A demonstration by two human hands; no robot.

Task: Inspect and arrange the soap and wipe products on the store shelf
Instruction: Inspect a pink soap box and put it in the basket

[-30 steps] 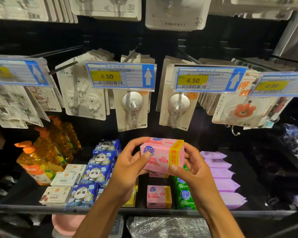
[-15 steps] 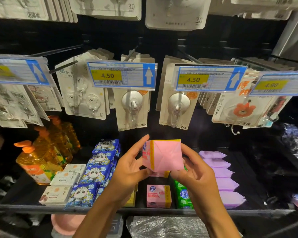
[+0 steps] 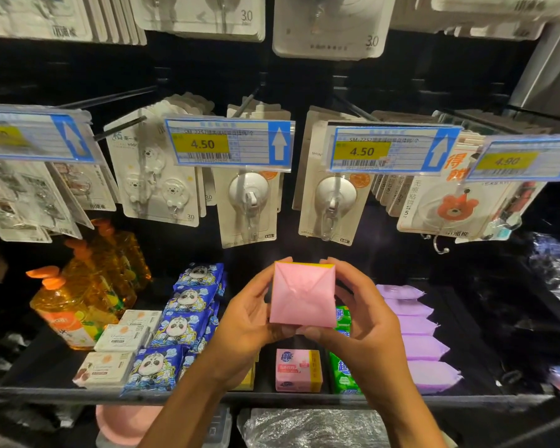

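- Holding the pink soap bar point(image 3: 303, 295) up in front of the shelf point(image 3: 272, 397), the person has its folded end facing the camera, wrapper flaps meeting in a cross and a yellow band along the top edge
- The left hand point(image 3: 249, 321) grips the bar's left side, fingers curled over the top corner and thumb under the lower edge; the right hand point(image 3: 366, 321) grips the right side the same way, so both are closed on this one bar
- The bar is in the air above the middle of the shelf, apart from everything lying on it
- Below it a second pink soap point(image 3: 298, 370) lies label up at the shelf's front, with green soap point(image 3: 343, 371) just beside it on the right and purple wipe packs point(image 3: 421, 344) in a row further right
- Blue panda packs point(image 3: 181, 321) and white soap boxes point(image 3: 120, 337) fill the left part of the shelf
- The step in hand looks like inspection of the wrapper's seal; placing this bar is not yet done
- The next move probably calls for turning the label upward and setting the bar in line behind the second pink soap, clear of the green soap; the hands hide that spot, so the room there cannot be told
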